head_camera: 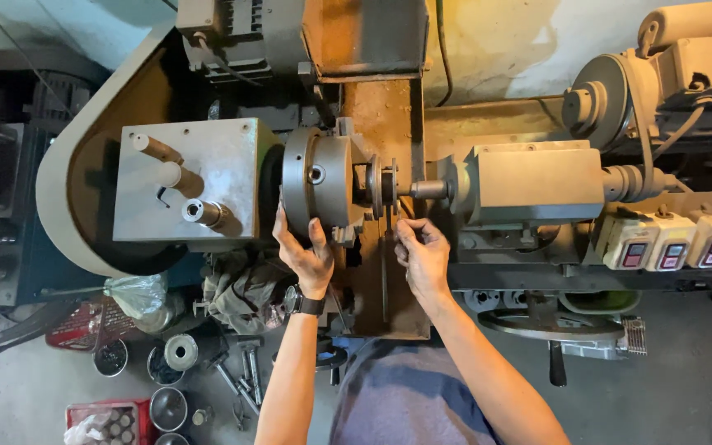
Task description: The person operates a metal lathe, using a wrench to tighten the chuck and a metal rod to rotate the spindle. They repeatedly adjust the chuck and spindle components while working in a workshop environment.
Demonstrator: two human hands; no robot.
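- Nearest the camera, a grey-blue shirt (pixel 409 400) fills the bottom edge, both forearms reaching up from it to the lathe chuck (pixel 316 177).
- Left hand (pixel 305 251), wristwatch on, is spread with its palm cupped against the chuck's lower rim.
- Right hand (pixel 422 251), just right of the chuck, curls its fingertips round a thin dark disc-shaped workpiece (pixel 386 191); whether it pinches I cannot tell.
- By my judgement the workpiece is already seated between chuck and tailstock spindle (pixel 430 189) (nothing appears to be spinning); final setting looks unfinished.
- Room is tight right of the chuck, boxed by the tailstock (pixel 533 183); below it the rusty bed (pixel 389 305) lies open.
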